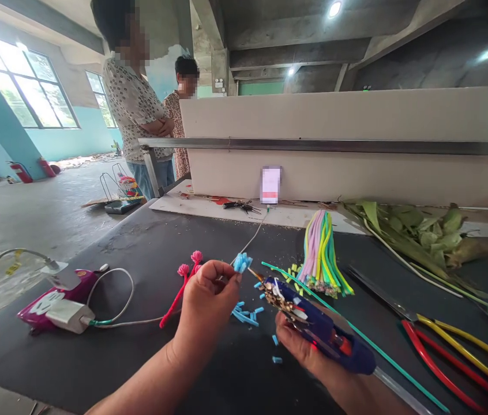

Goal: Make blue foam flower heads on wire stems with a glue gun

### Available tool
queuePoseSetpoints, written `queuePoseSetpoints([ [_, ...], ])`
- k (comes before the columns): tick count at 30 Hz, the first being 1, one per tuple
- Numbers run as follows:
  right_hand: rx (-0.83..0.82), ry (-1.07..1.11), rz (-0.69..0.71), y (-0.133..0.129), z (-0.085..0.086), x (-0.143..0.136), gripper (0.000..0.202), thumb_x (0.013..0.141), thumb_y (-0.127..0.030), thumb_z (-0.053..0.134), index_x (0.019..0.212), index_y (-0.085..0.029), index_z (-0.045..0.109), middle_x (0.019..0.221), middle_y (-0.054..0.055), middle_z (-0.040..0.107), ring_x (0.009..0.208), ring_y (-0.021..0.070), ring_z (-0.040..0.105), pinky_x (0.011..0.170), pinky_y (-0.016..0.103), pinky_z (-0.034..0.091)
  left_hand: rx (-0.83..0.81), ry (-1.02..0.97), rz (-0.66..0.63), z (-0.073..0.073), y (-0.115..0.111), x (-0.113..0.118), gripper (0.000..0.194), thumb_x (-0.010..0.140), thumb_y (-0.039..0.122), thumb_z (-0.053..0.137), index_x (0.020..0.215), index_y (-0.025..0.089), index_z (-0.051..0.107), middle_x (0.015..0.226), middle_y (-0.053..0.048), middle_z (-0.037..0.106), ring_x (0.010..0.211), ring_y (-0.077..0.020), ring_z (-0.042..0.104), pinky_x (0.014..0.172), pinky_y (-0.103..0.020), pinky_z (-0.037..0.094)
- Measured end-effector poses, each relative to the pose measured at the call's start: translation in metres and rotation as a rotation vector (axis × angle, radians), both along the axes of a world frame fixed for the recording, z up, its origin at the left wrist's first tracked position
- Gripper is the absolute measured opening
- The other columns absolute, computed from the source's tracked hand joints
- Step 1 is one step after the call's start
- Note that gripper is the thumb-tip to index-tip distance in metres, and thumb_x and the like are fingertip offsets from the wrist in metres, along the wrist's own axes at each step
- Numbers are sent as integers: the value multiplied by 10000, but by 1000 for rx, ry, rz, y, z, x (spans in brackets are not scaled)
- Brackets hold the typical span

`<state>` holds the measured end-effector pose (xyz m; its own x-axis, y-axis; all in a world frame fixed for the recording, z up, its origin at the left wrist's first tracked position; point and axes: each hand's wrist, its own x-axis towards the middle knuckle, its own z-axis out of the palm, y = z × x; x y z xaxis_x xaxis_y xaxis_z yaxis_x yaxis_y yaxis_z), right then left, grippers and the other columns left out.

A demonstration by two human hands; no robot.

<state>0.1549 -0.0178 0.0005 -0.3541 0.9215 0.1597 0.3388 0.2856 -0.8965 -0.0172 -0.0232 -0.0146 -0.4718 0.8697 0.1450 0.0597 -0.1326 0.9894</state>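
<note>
Pinched in the fingertips of my left hand (211, 294) is a small light-blue flower cluster (242, 263) built from short pieces. My right hand (308, 351) is wrapped round a dark blue hot glue gun (330, 334), its nozzle pointing at the cluster, close to it. Old glue and debris coat the gun's front, and a glue stick (395, 389) sticks out at its rear. Below the cluster lie several cut light-blue pieces (246, 314). A long green pipe cleaner (382, 341) runs beside and behind the gun. Pink flowers on stems (179, 294) lie left of my left hand.
A bundle of coloured pipe cleaners (319, 253) lies beyond the gun. Large shears (417, 317) with red and yellow handles lie at right, near dried leaves (425, 230). A phone (270, 185) leans on the back board. A pink power strip (60, 300) with cables is left. Two people stand beyond.
</note>
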Motion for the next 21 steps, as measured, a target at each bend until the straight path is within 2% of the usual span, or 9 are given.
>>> queuePoseSetpoints([
  [5,62,-111,-37,-2,-1,-4,224,751,-348,534,561,-232,541,577,-10,552,557,160,523,467,260,408,9,264,134,-3,-3,1,85,692,270,627,711,197,586,561,23,582,452,-99,506,459,-209,373],
  [11,-21,-28,11,0,1,-5,265,738,-384,550,524,-234,509,517,-18,506,510,148,492,440,259,389,119,419,275,-3,-5,1,62,642,217,655,645,223,593,586,27,594,487,-105,482,520,-221,363],
  [21,17,-16,34,0,3,-3,266,740,-350,566,509,-233,504,501,-30,475,482,131,474,436,249,387,151,590,297,-1,-6,3,84,670,174,610,629,218,550,540,43,524,489,-100,451,533,-218,335],
])
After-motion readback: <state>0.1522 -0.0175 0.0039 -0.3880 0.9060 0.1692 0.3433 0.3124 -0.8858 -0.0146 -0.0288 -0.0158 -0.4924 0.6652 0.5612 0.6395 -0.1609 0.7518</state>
